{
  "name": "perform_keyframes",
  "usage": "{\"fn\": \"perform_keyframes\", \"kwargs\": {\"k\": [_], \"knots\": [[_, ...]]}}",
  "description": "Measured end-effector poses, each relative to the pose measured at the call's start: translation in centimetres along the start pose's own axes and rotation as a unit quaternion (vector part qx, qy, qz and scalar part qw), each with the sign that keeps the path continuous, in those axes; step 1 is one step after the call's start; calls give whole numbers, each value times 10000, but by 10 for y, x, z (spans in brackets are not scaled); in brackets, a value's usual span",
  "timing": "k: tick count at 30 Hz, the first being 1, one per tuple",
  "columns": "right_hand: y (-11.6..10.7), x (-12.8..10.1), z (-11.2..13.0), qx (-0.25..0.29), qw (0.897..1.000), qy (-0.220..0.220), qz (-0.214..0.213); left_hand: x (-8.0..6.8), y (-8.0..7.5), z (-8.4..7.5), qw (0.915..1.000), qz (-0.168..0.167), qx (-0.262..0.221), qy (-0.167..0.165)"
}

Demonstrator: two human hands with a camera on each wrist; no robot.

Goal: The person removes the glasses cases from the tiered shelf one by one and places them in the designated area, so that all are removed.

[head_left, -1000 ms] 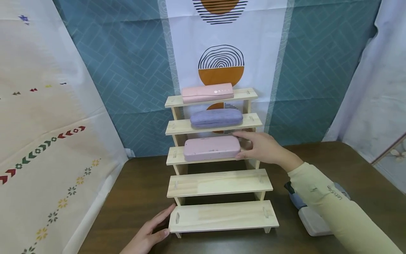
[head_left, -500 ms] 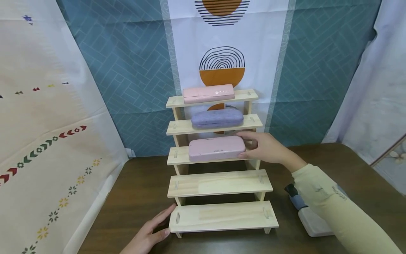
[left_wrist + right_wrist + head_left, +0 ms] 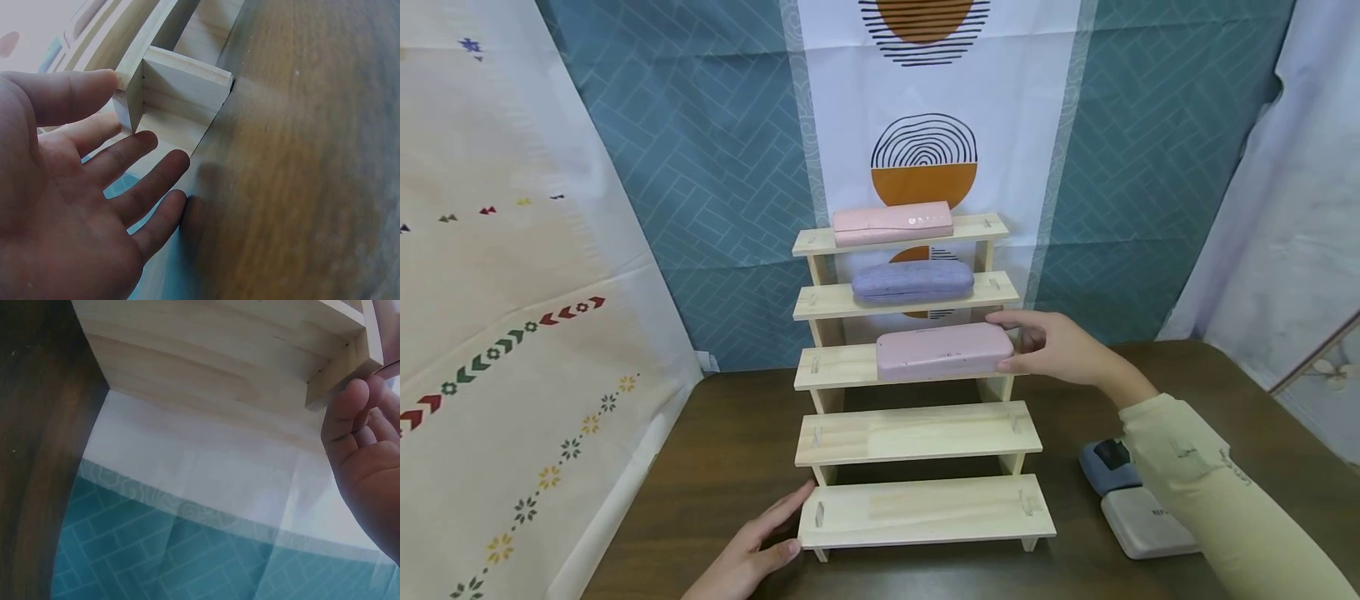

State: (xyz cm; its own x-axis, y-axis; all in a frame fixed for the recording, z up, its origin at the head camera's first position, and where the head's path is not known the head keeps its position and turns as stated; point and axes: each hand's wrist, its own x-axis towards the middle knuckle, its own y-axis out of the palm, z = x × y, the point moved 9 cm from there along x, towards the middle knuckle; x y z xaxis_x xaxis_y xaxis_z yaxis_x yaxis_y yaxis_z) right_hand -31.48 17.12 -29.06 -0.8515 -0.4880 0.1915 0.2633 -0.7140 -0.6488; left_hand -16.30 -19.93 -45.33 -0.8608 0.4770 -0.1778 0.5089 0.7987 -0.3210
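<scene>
A wooden display rack (image 3: 925, 512) with several stepped shelves stands on a dark table. At the right end of its middle shelf, my right hand (image 3: 1056, 348) grips a pale pink hard glasses case (image 3: 943, 352) between thumb and fingers. The case's right end reaches about the shelf's end. My left hand (image 3: 752, 546) rests against the lowest shelf's left end; in the left wrist view its thumb and forefinger touch the board, other fingers loosely extended. Curled fingers of the right hand (image 3: 369, 434) show beside a shelf end in the right wrist view; the case is barely visible there.
A blue-purple glasses case (image 3: 913, 281) sits one shelf up, and a glossy pink case (image 3: 892, 223) on the top shelf. Right of the rack, a blue and grey case (image 3: 1150, 523) lies on the table (image 3: 715, 450), partly behind the right sleeve. Patterned cloth (image 3: 730, 167) hangs behind.
My right hand has moved the pink glasses case rightward along the middle shelf. The sleeve has shifted right, showing more of the blue and grey case. My left hand has stayed put.
</scene>
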Motion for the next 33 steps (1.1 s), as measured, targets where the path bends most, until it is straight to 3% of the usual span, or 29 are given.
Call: {"fn": "perform_keyframes", "kwargs": {"k": [8,15,20,24,27,33], "knots": [[-2,-9,-10,622,9978,-215,-99,1,-1,-2,9994,-53,350,0],[2,-13,-13,1422,9887,-460,66,0,0,-2,9998,-24,133,-108],[-1,-19,-19,2283,9719,-562,53,0,1,-1,10000,18,-47,-65],[-2,-24,-19,2946,9529,-707,123,2,-2,-2,9996,-78,266,-3],[0,-24,-18,3164,9448,-820,217,2,-3,-3,9984,-159,524,150],[4,-22,-23,2983,9522,-615,236,2,-3,-6,9976,-216,556,355]]}}
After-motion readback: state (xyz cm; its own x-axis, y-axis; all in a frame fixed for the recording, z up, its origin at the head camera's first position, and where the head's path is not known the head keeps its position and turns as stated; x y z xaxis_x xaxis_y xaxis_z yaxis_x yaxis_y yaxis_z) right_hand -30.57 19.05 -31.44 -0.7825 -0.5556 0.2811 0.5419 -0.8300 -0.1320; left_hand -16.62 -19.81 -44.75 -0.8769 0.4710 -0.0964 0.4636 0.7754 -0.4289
